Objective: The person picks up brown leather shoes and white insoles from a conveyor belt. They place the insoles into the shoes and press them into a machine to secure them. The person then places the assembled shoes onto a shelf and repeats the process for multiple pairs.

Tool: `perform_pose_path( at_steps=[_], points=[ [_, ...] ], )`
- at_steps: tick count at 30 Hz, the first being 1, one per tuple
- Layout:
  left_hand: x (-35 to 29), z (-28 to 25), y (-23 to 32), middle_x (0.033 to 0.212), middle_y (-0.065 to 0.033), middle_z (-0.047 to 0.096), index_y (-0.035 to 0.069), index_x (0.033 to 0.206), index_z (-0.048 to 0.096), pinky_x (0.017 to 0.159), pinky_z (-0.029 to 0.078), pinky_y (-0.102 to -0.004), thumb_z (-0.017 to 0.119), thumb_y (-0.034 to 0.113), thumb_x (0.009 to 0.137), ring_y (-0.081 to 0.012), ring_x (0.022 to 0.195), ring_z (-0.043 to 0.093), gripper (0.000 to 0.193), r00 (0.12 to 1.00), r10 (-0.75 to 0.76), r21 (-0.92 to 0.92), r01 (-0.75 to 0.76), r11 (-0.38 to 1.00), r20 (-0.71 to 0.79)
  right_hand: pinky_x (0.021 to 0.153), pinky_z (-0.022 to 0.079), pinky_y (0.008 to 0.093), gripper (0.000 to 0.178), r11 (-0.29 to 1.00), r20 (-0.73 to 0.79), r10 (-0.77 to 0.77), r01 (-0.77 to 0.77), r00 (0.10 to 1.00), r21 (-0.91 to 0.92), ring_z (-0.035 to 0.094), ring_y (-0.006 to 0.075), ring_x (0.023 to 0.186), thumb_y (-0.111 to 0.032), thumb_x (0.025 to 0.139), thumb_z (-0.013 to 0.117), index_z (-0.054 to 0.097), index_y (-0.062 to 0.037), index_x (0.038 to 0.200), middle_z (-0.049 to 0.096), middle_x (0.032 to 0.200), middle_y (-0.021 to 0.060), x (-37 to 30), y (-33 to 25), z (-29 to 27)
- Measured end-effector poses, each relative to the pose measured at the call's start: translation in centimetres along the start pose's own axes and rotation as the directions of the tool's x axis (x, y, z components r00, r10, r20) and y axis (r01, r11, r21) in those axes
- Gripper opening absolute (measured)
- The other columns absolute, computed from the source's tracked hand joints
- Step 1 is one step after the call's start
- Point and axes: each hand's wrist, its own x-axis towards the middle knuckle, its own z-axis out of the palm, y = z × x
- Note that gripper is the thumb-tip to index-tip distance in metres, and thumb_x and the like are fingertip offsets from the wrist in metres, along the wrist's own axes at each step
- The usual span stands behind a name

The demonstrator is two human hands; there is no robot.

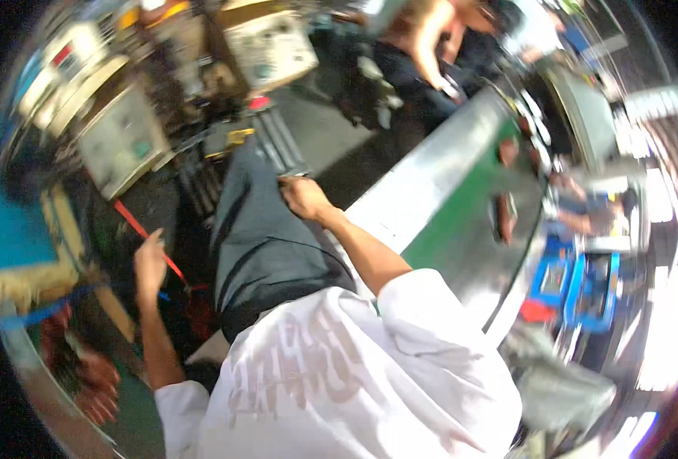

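Motion blurs the whole head view. My left hand (149, 264) is at the left with its fingers loosely stretched and nothing visible in them. A red strap-like strip (129, 219) runs diagonally past its fingertips; whether they touch cannot be told. Beside the knee of my grey trousers (266, 249), my right hand (306, 198) has its fingers curled in. What those fingers hold, if anything, is hidden. Just beyond that hand are grey metal bars or rails (278, 141).
On the right, a conveyor with a green belt (454, 222) and a pale metal side carries reddish-brown pieces (505, 216). Another person (423, 46) sits by its far end. Machines with a pale box (125, 141) stand left. Blue crates (576, 287) are farther right.
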Motion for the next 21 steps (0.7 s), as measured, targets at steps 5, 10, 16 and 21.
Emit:
perform_pose_path(
  at_steps=[5, 10, 16, 21],
  points=[
    [3.3, 10.0, 24.6, 0.124, -0.0248, 0.072, -0.001, 0.133, 0.069, 0.099, 0.056, -0.0462, 0.054, 0.001, 0.102, -0.042, 0.113, 0.071, 0.035, 0.779, 0.627, -0.408, -0.576, 0.708, -0.011, 0.088, 0.06, 0.0445, 0.035, 0.969, -0.379, 0.243, -0.207, 0.893, 0.133, 0.077, 0.0373, 0.095, -0.007, 0.096, 0.062, 0.071, 0.0021, 0.129, 0.077, 0.11, 0.0253, -9.9, 8.3, -1.0],
    [0.5, 18.0, 32.1, 0.115, -0.0241, 0.074, 0.001, 0.123, 0.073, 0.094, 0.055, -0.0521, 0.058, 0.009, 0.1, -0.0441, 0.109, 0.07, 0.029, 0.617, 0.75, -0.386, -0.648, 0.656, 0.238, 0.099, 0.056, 0.0472, 0.045, 0.639, -0.595, 0.689, -0.734, 0.414, 0.229, 0.072, 0.0411, 0.113, -0.014, 0.09, 0.065, 0.07, -0.0003, 0.132, 0.074, 0.123, 0.0255, -29.4, 15.9, -2.7],
    [1.3, 20.7, 31.0, 0.12, -0.0226, 0.074, 0.001, 0.12, 0.076, 0.102, 0.053, -0.0508, 0.056, 0.008, 0.097, -0.0417, 0.116, 0.068, 0.031, 0.631, 0.705, -0.374, -0.598, 0.708, 0.324, 0.119, 0.042, 0.0443, 0.055, 0.171, -0.411, 0.909, -0.961, 0.069, 0.217, 0.057, 0.0385, 0.137, -0.037, 0.106, 0.057, 0.057, -0.0014, 0.148, 0.062, 0.148, 0.021, -50.8, 18.9, 9.8],
    [0.9, 19.2, 29.8, 0.119, -0.0171, 0.074, 0.003, 0.114, 0.078, 0.099, 0.055, -0.0493, 0.057, 0.003, 0.092, -0.0383, 0.114, 0.069, 0.03, 0.658, 0.682, -0.306, -0.61, 0.731, 0.319, 0.123, 0.04, 0.0571, 0.071, -0.21, -0.476, 0.857, -0.977, -0.197, 0.028, 0.043, 0.0477, 0.149, -0.039, 0.104, 0.061, 0.041, 0.0075, 0.154, 0.045, 0.159, 0.0294, -49.3, 18.2, 20.3]
  ],
)
